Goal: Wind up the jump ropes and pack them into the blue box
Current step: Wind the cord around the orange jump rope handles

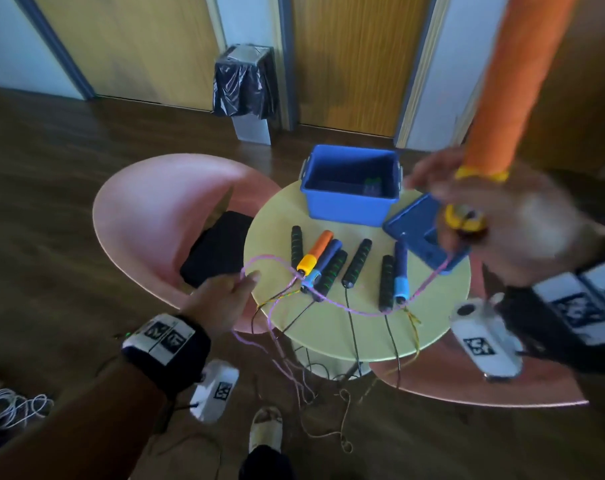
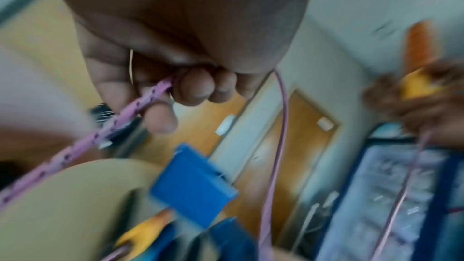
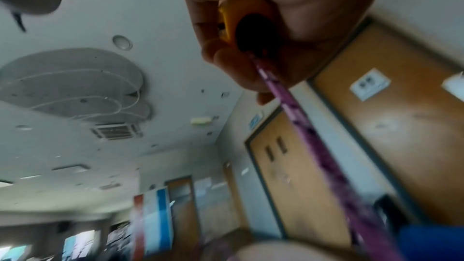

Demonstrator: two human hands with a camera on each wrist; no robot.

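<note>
In wrist view, left hand [image 2: 160,78] pinches pink rope [image 2: 105,130].

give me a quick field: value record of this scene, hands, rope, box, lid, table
left hand: fingers curled round the pink rope, off the table's near-left edge
right hand: raised, grips an orange handle with the pink rope leaving its yellow end
blue box: open, at the table's far side; contents unclear
lid: off, lying right of the box
round table: yellow; seven more handles lie in a row, cords hanging over the near edge
</note>
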